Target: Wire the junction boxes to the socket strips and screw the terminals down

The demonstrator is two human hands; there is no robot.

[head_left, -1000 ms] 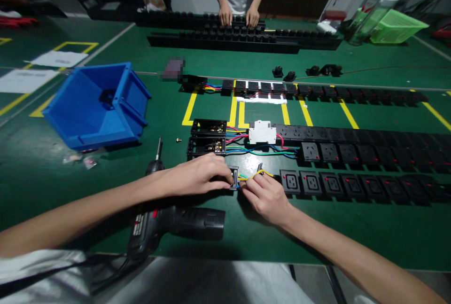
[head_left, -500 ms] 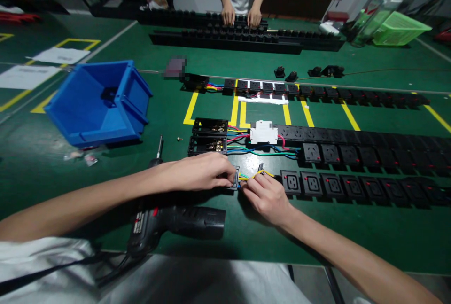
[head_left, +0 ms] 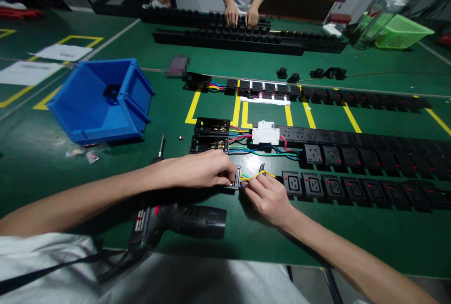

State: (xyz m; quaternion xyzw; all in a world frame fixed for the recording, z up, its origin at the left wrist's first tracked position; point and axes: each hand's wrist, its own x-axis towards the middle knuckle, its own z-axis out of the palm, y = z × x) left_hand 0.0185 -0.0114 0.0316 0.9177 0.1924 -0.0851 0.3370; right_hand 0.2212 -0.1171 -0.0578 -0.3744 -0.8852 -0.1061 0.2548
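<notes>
My left hand (head_left: pixel 211 170) is closed on the end of a black terminal box (head_left: pixel 238 177), most of which it hides. Just to the right, my right hand (head_left: pixel 268 196) pinches the yellow, green and blue wires (head_left: pixel 246 178) where they come out of that box. The wires run on to a row of black socket modules (head_left: pixel 292 184) at the right. Beyond my hands lie two open black terminal boxes (head_left: pixel 211 144) with brass parts inside, wired to other socket rows. A white circuit breaker (head_left: pixel 265 132) sits among their wires.
A black power screwdriver (head_left: pixel 183 219) lies under my left forearm, bit pointing away. A blue bin (head_left: pixel 102 102) stands at the left, a small brass screw (head_left: pixel 181 137) near the boxes. Across the table, another person's hands (head_left: pixel 241 16) work on long black strips (head_left: pixel 229 41).
The view has shifted slightly. My left fingers have shifted a little at the box's end; my right hand keeps its pinch on the wires.
</notes>
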